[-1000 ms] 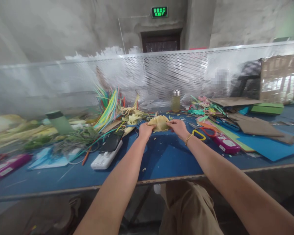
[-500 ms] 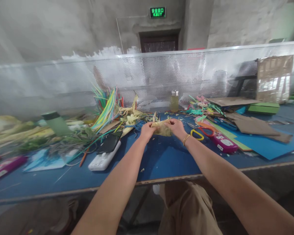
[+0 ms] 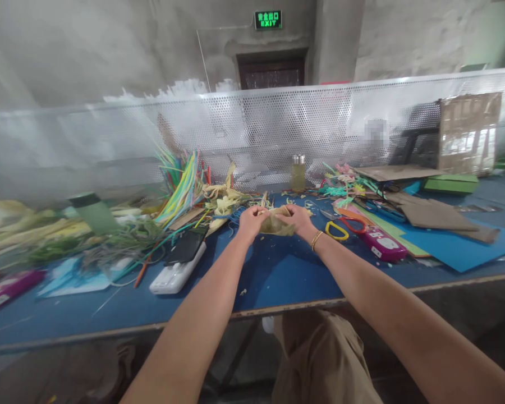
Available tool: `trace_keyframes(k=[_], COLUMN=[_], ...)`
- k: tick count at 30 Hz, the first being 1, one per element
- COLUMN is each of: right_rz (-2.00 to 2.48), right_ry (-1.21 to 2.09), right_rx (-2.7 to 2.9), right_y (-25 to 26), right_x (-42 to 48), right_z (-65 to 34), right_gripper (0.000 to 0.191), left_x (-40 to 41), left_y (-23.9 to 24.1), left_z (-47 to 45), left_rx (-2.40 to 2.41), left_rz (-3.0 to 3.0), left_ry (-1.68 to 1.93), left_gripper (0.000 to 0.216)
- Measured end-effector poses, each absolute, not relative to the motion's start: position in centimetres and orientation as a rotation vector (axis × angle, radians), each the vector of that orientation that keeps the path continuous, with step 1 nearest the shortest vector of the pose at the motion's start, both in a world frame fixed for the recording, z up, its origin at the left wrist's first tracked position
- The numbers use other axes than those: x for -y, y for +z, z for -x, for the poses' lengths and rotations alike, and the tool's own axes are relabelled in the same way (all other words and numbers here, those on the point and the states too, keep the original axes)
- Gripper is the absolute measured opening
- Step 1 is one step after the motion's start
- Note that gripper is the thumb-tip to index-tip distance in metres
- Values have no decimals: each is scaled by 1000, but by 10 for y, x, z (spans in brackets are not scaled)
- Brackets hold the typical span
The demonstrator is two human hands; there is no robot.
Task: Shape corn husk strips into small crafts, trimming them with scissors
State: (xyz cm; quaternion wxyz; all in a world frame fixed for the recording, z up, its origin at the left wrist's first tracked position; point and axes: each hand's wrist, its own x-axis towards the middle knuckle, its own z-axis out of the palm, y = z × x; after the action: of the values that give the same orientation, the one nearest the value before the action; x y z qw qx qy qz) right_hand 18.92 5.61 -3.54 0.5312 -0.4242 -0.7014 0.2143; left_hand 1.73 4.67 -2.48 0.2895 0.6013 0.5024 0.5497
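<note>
A pale yellow-green corn husk is stretched between my hands above the blue table. My left hand pinches its left edge. On the other side my right hand grips the right edge, thumb reaching inward over it. The husk sags and curves between the fingers. Just right of my right hand lie scissors with yellow and red handles. Behind my left hand are a tangle of blue cord and a heap of pale husks.
A black phone rests on a white device to the left. Coloured pipe cleaners stand behind. On the right are a magenta box, blue paper and cardboard pieces. A glass bottle stands near the perforated screen.
The husk has gone from a flatter, upright sheet to a cupped, sagging shape. My right thumb has come further over it. The view has shifted slightly.
</note>
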Motion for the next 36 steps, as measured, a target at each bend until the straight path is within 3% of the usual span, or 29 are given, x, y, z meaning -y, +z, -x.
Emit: trace_keyframes(k=[7, 14, 22, 27, 31, 36], right_rz=[1003, 1004, 1055, 1240, 1301, 1280], right_ry=[516, 454, 505, 595, 521, 637], right_rx=[1639, 1699, 1692, 1633, 1511, 1573], right_y=[-31, -26, -29, -37, -35, -35], right_x=[-49, -45, -45, -54, -57, -52], right_z=[-187, -182, -184, -192, -194, -191], right_gripper=[13, 3, 11, 11, 14, 16], left_x=[-41, -40, -44, -48, -54, -59], left_y=[-23, -21, -21, -21, -27, -33], left_z=[-21, -23, -18, -12, -8, -6], left_rx=[-1238, -1369, -1389, -1273, -1454, -1468], left_rz=[-1744, -1879, -1927, -1706, -1803, -1748], left_ry=[1326, 1349, 1436, 1447, 1361, 1384], left_gripper=[27, 14, 10, 33, 20, 24])
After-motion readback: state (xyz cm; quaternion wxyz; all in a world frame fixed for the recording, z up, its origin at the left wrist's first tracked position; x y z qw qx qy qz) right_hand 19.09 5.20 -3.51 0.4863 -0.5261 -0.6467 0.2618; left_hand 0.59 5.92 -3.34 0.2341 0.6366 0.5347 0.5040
